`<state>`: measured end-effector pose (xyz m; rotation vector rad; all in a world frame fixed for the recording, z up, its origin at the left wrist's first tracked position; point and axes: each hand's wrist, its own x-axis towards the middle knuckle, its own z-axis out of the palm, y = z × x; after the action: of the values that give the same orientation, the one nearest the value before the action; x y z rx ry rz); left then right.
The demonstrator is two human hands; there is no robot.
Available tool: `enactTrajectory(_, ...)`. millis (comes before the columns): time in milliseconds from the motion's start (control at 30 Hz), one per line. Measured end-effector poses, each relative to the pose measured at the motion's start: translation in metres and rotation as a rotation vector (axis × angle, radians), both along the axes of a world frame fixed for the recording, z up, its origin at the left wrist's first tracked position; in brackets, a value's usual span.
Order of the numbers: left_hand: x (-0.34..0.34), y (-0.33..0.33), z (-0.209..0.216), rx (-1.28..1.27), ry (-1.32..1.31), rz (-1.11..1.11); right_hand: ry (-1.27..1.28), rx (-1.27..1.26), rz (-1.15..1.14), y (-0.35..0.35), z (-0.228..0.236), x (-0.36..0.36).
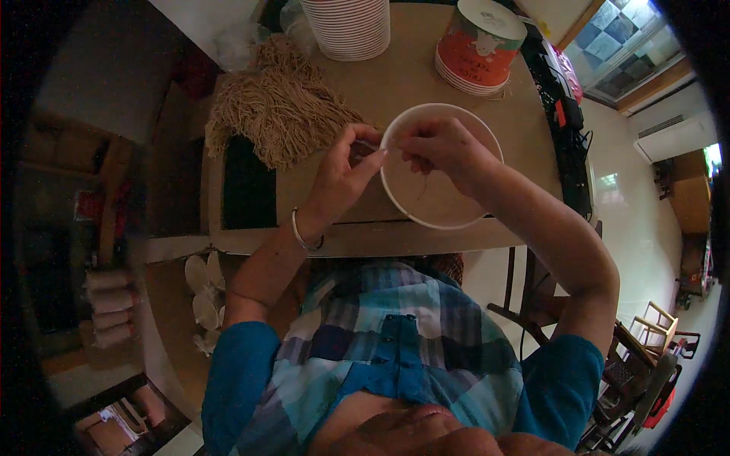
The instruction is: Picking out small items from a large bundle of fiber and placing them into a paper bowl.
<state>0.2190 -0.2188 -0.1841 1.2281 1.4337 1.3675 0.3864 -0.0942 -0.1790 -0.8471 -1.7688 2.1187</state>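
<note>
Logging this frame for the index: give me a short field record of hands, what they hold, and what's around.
left hand: pinching the rim of the white paper bowl
right hand: over the bowl's opening, fingers pinched on a thin string
bowl: open side up on the cardboard-topped table
behind: bundle of tan cords, stack of white bowls, stack of orange printed bowls

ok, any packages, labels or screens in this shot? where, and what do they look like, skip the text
Printed cup stack: far right of the table, round, orange-red band with white print, white lid.
Plain cup stack: far middle, white, ribbed, no label.
Clear plastic bag: far left corner, crumpled.
No screens in view.
</note>
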Motion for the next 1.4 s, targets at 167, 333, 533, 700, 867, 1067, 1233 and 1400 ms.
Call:
enactTrajectory(167, -0.001, 0.002, -0.003, 0.051, -0.012, -0.014, -0.015, 0.023, 0.021, 0.001, 0.002, -0.002)
enactTrajectory(333, -0.002, 0.001, 0.0, 0.049, -0.032, -0.05, -0.02, 0.017, 0.021, 0.0, 0.005, -0.001)
enactTrajectory(533, -0.002, 0.0, 0.0, 0.043, -0.034, -0.062, -0.055, 0.046, -0.001, 0.0, 0.004, -0.005)
enactTrajectory(700, -0.002, -0.001, -0.001, 0.041, -0.026, -0.077, -0.105, 0.052, -0.016, -0.002, 0.007, -0.008)
enactTrajectory(867, -0.001, 0.0, -0.001, 0.024, -0.113, -0.062, -0.06, 0.065, -0.002, 0.0, 0.001, -0.007)
enactTrajectory(1067, -0.004, 0.004, -0.016, 0.081, -0.071, -0.026, -0.05, 0.048, -0.006, 0.0, 0.003, -0.009)
enactTrajectory(1233, -0.003, 0.007, -0.015, 0.098, -0.068, 0.005, -0.06, 0.058, -0.002, -0.001, 0.004, -0.009)
enactTrajectory(1400, 0.0, 0.007, -0.007, 0.082, 0.028, 0.049, -0.026, 0.025, -0.016, -0.003, 0.006, -0.009)
